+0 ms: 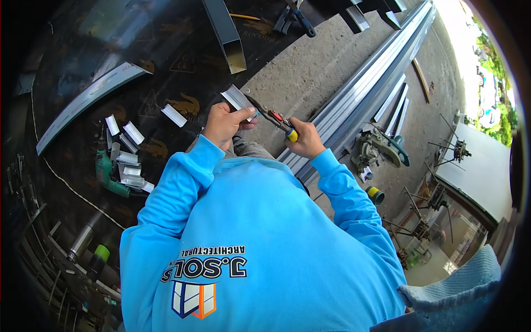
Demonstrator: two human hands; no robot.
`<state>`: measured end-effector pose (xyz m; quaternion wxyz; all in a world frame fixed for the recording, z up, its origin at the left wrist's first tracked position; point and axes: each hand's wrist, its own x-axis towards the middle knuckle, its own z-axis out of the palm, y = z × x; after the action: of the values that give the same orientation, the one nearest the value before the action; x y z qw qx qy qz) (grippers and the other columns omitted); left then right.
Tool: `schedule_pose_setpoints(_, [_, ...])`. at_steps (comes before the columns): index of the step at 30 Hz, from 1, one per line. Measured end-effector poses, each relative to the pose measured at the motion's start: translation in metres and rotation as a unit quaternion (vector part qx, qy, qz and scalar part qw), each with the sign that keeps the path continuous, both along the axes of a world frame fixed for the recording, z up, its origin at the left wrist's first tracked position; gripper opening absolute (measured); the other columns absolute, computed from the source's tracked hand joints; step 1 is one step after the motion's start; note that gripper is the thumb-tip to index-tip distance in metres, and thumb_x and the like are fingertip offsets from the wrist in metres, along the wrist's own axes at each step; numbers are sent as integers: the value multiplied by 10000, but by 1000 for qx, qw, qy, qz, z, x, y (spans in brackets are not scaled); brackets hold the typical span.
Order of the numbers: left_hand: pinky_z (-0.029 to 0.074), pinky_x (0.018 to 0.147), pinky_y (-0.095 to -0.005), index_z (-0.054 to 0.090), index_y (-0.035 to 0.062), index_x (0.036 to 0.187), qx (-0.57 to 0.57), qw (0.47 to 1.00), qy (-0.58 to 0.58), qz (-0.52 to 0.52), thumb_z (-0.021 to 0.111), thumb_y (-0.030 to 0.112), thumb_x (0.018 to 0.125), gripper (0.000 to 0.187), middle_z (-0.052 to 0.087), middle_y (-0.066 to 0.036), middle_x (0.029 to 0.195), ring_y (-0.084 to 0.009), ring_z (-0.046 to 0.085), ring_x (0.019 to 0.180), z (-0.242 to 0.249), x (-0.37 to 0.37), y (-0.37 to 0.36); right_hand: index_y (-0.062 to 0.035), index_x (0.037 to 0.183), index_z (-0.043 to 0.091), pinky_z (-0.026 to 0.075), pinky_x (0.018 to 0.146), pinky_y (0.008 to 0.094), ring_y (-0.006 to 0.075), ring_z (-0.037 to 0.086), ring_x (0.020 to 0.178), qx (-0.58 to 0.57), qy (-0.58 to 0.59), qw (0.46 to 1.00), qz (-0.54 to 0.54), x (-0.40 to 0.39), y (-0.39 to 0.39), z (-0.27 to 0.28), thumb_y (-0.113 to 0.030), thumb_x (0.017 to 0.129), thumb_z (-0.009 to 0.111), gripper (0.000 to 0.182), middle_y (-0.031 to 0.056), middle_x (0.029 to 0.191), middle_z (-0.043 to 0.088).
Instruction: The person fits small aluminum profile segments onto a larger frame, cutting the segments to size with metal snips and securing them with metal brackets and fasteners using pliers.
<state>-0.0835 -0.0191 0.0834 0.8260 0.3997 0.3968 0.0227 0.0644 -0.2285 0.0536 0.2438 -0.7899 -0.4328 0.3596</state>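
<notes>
Head view: a person in a blue sweatshirt (265,210) is at the edge of a dark tabletop (188,33).
Left hand (224,119): thumb and fingers pinch a short metal piece.
Short metal piece (235,98): channel-shaped, held up by the tabletop's edge.
Right hand (304,139): fingers wrapped round the handles of the snips, out past the tabletop's edge.
Snips (275,117): red and yellow on the grips, head against or just beside the short metal piece; I cannot tell whether the blades bite it.
Loose metal pieces (133,133): on the tabletop, one alone, most clustered by a green drill.
Green drill (104,167): lying on the tabletop.
Box profile (225,40): on the tabletop, a pencil (245,17) beside it.
Long profiles (359,83): beyond the tabletop's edge, on or above concrete.
Mitre saw (377,148): farther from the tabletop than the long profiles.
</notes>
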Motion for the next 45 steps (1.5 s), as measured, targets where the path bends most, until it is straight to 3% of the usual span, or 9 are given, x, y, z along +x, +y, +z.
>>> schedule_pose_setpoints(13, [538,841,-327,606,-23,1106,174,973,-132,68,630,132,892,266,656,-113,1033,-198,652,940,-3,-50,23,10,1176,518,476,835,406,309,608,919,-19,159,987,-15,-38,28,39,-142,710,622,501,192,958,623])
schedule_pose_setpoints(15, [463,988,-398,573,-16,1181,-113,945,-270,145,560,242,916,370,594,-166,1184,-264,585,1109,12,-62,33,11,1171,520,473,851,402,294,602,932,-13,236,970,-59,-47,40,41,-147,719,626,491,184,972,623])
schedule_pose_setpoints(21, [468,987,-502,459,-1,1306,-233,913,-280,184,392,373,975,503,525,-179,1314,-335,563,1155,18,-92,64,-7,1220,510,448,919,352,224,550,970,-82,224,971,11,-67,87,59,-119,726,615,517,104,1034,591])
schedule_pose_setpoints(27, [562,788,-341,465,71,1341,-93,976,-169,101,360,470,1014,526,559,-126,1204,-228,629,976,17,-118,78,-17,1076,574,495,750,305,149,572,810,26,307,950,-54,-95,118,45,-139,816,661,300,61,894,598])
schedule_pose_setpoints(29, [557,736,-322,514,101,1321,103,986,-135,0,372,419,1032,453,554,-89,1099,-156,607,874,16,-123,70,-25,986,609,501,691,289,119,592,729,43,427,891,-149,-106,131,40,-191,853,688,227,44,846,632])
schedule_pose_setpoints(34, [493,929,-357,420,152,1458,534,823,-140,-136,592,-53,761,747,461,-140,1209,-285,560,1055,-4,-137,56,-20,979,615,515,722,308,143,611,750,80,542,797,-255,-118,168,54,-193,835,716,247,56,860,644])
schedule_pose_setpoints(38, [485,950,-352,466,99,1406,518,837,-131,-118,636,-29,799,644,522,-130,1190,-266,584,1073,20,-140,64,-11,1037,609,521,754,314,154,619,779,73,451,864,-213,-112,177,45,-204,829,715,303,64,898,652])
schedule_pose_setpoints(40, [485,960,-356,511,49,1319,268,953,-46,-136,706,44,820,536,602,-121,1126,-246,625,1046,28,-136,72,-6,1108,586,516,786,311,167,620,857,25,341,937,-66,-103,180,52,-189,815,714,368,88,953,651])
schedule_pose_setpoints(45, [526,895,-341,539,23,1199,257,962,-76,-42,721,90,846,402,661,-106,1022,-221,665,973,-17,-125,72,7,1165,546,495,820,371,249,614,934,85,260,962,-12,-109,185,52,-213,777,721,479,159,980,642])
